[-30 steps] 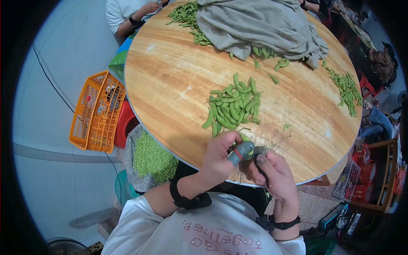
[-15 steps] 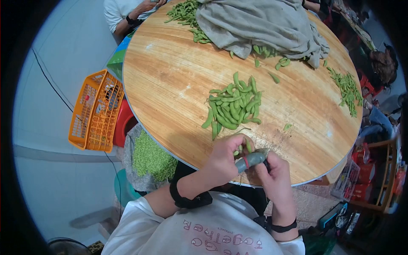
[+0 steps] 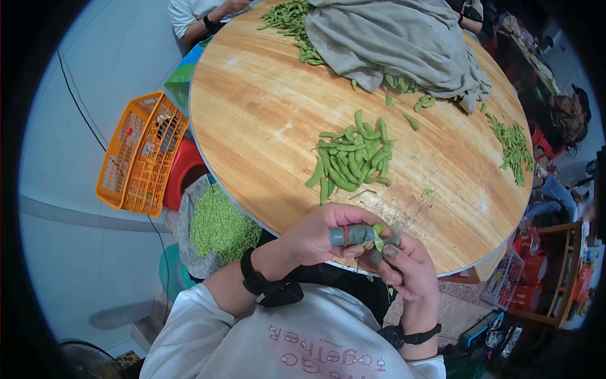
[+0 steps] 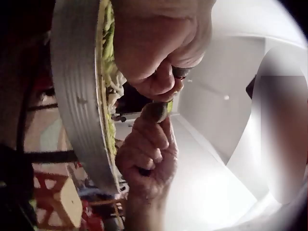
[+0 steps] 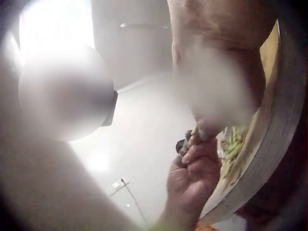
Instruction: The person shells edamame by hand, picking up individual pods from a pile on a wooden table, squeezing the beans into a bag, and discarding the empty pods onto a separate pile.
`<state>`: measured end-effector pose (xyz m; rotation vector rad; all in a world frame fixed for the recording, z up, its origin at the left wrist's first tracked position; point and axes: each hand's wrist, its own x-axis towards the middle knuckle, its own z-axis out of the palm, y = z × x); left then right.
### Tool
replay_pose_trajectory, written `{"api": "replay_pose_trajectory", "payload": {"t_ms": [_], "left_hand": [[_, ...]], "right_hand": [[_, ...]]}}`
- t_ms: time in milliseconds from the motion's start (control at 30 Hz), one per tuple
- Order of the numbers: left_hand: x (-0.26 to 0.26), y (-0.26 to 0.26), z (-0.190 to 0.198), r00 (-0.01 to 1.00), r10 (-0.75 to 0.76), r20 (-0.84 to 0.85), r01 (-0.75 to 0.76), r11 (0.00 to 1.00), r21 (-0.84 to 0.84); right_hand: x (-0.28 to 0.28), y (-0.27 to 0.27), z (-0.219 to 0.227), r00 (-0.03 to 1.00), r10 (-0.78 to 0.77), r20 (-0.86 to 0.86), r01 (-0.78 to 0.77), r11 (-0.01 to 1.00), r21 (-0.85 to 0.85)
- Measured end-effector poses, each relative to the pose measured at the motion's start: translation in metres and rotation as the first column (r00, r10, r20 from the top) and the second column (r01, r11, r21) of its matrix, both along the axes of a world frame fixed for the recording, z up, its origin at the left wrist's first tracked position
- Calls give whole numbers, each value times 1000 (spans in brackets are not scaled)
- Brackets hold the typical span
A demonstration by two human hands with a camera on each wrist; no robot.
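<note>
At the table's near edge, my left hand [image 3: 319, 237] and right hand [image 3: 410, 265] meet fingertip to fingertip over a green edamame pod [image 3: 379, 240]. The left hand pinches it; its thumb wears a grey finger cover [image 3: 353, 235] with a red band. The right thumb and fingers, also with grey covers, pinch the pod from the other side. In the left wrist view a bit of the pod [image 4: 170, 106] shows between the fingertips; most of it is hidden. A pile of whole edamame pods [image 3: 353, 155] lies on the table just beyond the hands.
The round wooden table [image 3: 252, 126] carries a grey cloth [image 3: 398, 44] over more pods and a small heap of pods [image 3: 512, 146] at right. Shelled beans [image 3: 224, 221] fill a cloth-lined container at lower left. An orange crate [image 3: 142, 155] sits on a red stool [image 3: 186, 174]. Other people sit around.
The left hand has turned so its covered thumb lies level across the pod, and the pod held upright half a second ago is now between both hands. The head view has shifted slightly.
</note>
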<state>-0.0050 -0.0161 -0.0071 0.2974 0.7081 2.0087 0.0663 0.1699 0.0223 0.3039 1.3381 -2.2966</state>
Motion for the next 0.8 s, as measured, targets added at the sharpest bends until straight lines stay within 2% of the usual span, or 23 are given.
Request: {"api": "replay_pose_trajectory", "payload": {"t_ms": [33,67,100,133,167,200,233,300,367,433,467,500,533,567,600,633,667,700,733,767,800], "left_hand": [[1,0,4,1000,4,-1,-4,1000,4],[2,0,12,988,61,-143,-80,988,-131],[3,0,17,954,94,-286,-169,953,-253],[5,1,16,955,93,-283,-167,954,-250],[7,2,16,782,97,-616,-332,901,-280],[9,3,16,504,47,-862,-493,835,-243],[12,3,20,506,48,-861,-493,835,-243],[19,1,31,412,-235,-880,-547,709,-445],[21,-1,32,409,-272,-871,-538,699,-471],[18,-4,28,365,-177,-914,-527,770,-360],[15,-4,23,365,-178,-914,-526,770,-360],[10,-4,18,479,-61,-876,-422,859,-290],[8,-4,15,594,38,-804,-323,926,-194],[9,-5,15,594,38,-803,-322,927,-194],[9,-7,16,803,53,-594,-207,959,-194],[9,-8,17,942,38,-334,-95,983,-158],[12,-6,16,942,37,-334,-95,983,-159],[17,-3,14,938,108,-329,-163,976,-146],[20,-1,13,930,176,-323,-229,964,-134],[20,1,14,931,172,-323,-225,965,-134],[21,2,16,692,191,-696,-421,890,-173]], "right_hand": [[-1,1,0,996,67,-65,-54,982,182],[-2,1,-2,995,71,-63,-58,981,187],[-4,2,-3,991,-4,-134,43,955,293],[-6,1,-3,975,-72,-212,151,910,387],[-7,-1,-2,975,-72,-210,151,908,390],[-8,-4,-1,979,-55,-198,126,922,365],[-9,-7,0,982,-38,-187,101,935,339],[-10,-16,-5,980,-41,-196,109,931,349],[-9,-23,-9,956,-115,-269,198,931,306],[-6,-22,-12,952,-112,-285,190,946,262],[-4,-21,-13,946,-113,-304,184,958,218],[-2,-20,-14,946,-113,-304,185,958,218],[-1,-20,-15,940,-113,-321,163,978,133],[1,-20,-15,934,-114,-337,138,989,46],[2,-22,-16,934,-114,-338,138,989,46],[3,-26,-16,909,-168,-382,207,976,63],[3,-30,-16,878,-219,-427,276,958,75],[4,-32,-13,877,-221,-426,278,958,74],[4,-34,-8,904,-282,-320,300,954,6],[3,-35,-5,920,-333,-208,328,943,-59],[2,-34,-6,919,-336,-206,331,942,-58]]}}
